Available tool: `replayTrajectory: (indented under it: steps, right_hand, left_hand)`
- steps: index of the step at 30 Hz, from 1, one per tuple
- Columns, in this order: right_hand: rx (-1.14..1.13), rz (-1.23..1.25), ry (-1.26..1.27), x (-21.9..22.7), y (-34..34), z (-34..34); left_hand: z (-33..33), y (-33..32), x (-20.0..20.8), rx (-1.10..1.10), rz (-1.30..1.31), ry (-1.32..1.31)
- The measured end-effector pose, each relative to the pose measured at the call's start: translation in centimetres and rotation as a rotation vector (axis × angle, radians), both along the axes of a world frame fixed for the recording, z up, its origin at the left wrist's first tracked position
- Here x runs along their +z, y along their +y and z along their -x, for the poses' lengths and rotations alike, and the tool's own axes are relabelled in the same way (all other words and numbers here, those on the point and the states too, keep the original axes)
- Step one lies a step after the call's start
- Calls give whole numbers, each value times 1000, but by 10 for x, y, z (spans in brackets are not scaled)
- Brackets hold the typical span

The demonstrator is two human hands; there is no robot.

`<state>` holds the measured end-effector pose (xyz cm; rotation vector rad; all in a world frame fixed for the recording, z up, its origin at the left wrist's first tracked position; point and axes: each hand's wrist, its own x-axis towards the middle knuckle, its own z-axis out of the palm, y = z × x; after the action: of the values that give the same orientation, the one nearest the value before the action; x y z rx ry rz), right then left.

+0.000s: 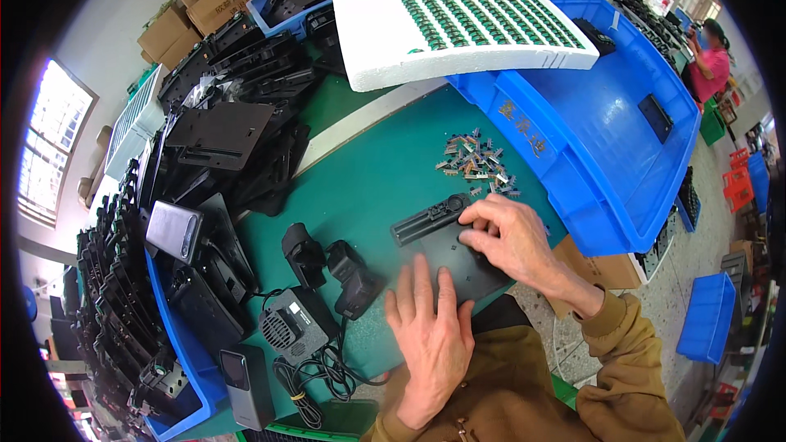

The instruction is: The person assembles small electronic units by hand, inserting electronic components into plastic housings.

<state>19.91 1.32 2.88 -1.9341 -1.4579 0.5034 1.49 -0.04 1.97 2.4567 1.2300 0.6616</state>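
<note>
A flat black plastic housing [460, 256] lies on the green table in front of me, with a raised slotted strip along its far edge. My left hand [431, 331] rests flat at its near left side, fingers stretched out and the tips on the plastic. At the far right corner my right hand [516, 244] has thumb and forefinger bent together over the housing. Whatever is between those fingers is too small or hidden to name. Just beyond the housing lies a loose pile of small switch-like parts with metal pins [476, 157].
A white foam tray [368, 24] with rows of green circuit boards rests on a blue bin [524, 147] at the far right. Black plastic parts [221, 135] are heaped at left. Nearer stand a black adapter [296, 323] with coiled cable, black straps [352, 278] and a power bank [246, 385].
</note>
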Motion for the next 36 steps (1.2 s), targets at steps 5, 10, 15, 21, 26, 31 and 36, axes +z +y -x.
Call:
replayTrajectory:
  steps: [5,10,15,21,26,31,36]
  right_hand:
    - [-12,-252,-223,-4,49,-20]
    - [-36,-217,-247,10,66,-24]
    - [37,-395,-132,73,59,-5]
    - [-104,-622,-273,146,145,-46]
    - [68,-284,-156,143,190,-79]
    - [319,3,-178,153,190,-77]
    - [398,137,-198,162,190,-83]
  left_hand:
    - [3,8,-14,8,-27,-57]
    - [3,6,-6,-21,-43,-65]
    - [11,6,-15,-9,-14,-63]
    - [9,3,-16,-14,-80,-34]
    - [7,6,-16,-20,-99,-48]
    - [9,7,-15,-12,-100,-36]
    - [7,7,-16,-22,-101,-34]
